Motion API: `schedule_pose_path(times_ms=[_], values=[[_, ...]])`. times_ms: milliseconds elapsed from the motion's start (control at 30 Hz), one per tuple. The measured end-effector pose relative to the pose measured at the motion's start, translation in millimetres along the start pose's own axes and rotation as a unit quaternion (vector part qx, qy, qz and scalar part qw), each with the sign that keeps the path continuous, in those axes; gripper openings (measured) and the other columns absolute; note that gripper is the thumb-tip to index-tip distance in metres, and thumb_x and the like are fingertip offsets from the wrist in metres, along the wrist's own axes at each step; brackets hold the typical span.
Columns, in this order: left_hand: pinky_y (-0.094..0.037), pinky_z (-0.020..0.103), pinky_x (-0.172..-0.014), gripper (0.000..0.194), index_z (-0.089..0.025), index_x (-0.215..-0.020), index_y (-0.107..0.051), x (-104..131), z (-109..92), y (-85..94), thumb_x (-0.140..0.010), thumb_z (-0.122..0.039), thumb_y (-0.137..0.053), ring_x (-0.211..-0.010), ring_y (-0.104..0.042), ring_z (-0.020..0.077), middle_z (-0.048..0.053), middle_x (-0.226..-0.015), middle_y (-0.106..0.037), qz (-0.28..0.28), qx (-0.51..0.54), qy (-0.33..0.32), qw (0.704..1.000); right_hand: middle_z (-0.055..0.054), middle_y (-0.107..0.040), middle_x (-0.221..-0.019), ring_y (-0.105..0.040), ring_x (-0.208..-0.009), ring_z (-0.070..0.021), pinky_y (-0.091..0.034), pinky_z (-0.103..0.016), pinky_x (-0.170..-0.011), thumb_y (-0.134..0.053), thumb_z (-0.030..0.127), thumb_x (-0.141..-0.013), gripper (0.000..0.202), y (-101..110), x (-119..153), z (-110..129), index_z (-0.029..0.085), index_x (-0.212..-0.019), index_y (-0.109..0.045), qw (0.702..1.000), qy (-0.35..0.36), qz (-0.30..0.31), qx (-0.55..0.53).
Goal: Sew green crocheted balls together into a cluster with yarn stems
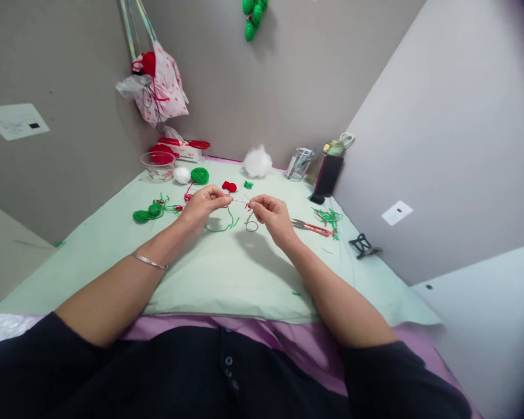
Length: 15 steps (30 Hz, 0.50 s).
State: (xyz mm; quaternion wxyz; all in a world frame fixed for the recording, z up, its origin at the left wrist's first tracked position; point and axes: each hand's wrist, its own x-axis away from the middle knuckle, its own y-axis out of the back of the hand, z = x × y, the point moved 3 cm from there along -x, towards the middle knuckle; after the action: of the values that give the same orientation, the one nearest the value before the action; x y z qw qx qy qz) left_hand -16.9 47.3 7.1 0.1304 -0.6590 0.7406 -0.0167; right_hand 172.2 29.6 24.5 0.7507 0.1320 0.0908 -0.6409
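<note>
In front of me, my left hand (205, 205) is closed in a pinch on one end of a thin, pale needle (240, 201). My right hand (271, 215) pinches its other end, so it spans the small gap between my fingertips. Green yarn (220, 230) hangs below my left hand and curves over the table. Beneath my right fingers is a loop of thin dark cord (251, 226); whether it is attached to anything I cannot tell. A small red knitted piece (229, 186) lies just beyond the hands.
Orange-handled snips (312, 227) and green yarn scraps (329, 218) lie right, near a black claw clip (364, 247). Green stuffed pieces (148, 213) lie left. Behind are a green yarn ball (199, 175), white stuffing (258, 162), a plastic tub (158, 167) and a phone (329, 176).
</note>
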Motion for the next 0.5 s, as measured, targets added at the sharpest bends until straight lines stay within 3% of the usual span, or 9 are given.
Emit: schedule_pose_path(times_ms=[100,267,367,500], values=[[-0.047,0.032,-0.084,0.038,-0.018,-0.083,-0.065,-1,-1,1.0,-0.061,-0.037,-0.089,-0.083,-0.065,0.0168,0.001,-0.082,-0.071,0.011,-0.035,-0.012,0.999,0.006,-0.048,-0.054,-0.039,-0.051,-0.0085,-0.032,-0.025,-0.051,-0.072,0.039,-0.074,0.021,7,-3,-1,0.019,-0.073,-0.065,1.000,0.008,-0.024,-0.003],[-0.049,0.032,-0.080,0.034,-0.016,-0.082,-0.074,8,8,-13.6,-0.069,-0.045,-0.085,-0.076,-0.062,0.0167,0.003,-0.077,-0.068,0.168,-0.107,0.057,0.978,0.006,-0.049,-0.054,-0.040,-0.051,-0.0088,-0.034,-0.025,-0.052,-0.070,0.039,-0.075,0.020,15,-7,-6,0.019,-0.074,-0.064,0.998,0.025,-0.052,0.002],[-0.053,0.033,-0.083,0.033,-0.016,-0.078,-0.070,11,8,-16.9,-0.074,-0.045,-0.083,-0.074,-0.061,0.0140,0.001,-0.075,-0.063,0.200,-0.017,0.102,0.974,0.005,-0.051,-0.055,-0.043,-0.052,-0.0095,-0.037,-0.025,-0.054,-0.069,0.039,-0.077,0.020,17,-8,-9,0.019,-0.074,-0.064,0.998,0.030,-0.061,0.018],[-0.055,0.028,-0.080,0.029,-0.015,-0.075,-0.066,5,0,-10.7,-0.079,-0.039,-0.082,-0.069,-0.055,0.0091,-0.001,-0.073,-0.057,0.151,0.146,0.119,0.970,0.002,-0.059,-0.065,-0.053,-0.060,-0.0128,-0.044,-0.027,-0.061,-0.065,0.040,-0.084,0.020,11,0,-7,0.020,-0.081,-0.065,0.993,0.076,-0.055,0.075]])
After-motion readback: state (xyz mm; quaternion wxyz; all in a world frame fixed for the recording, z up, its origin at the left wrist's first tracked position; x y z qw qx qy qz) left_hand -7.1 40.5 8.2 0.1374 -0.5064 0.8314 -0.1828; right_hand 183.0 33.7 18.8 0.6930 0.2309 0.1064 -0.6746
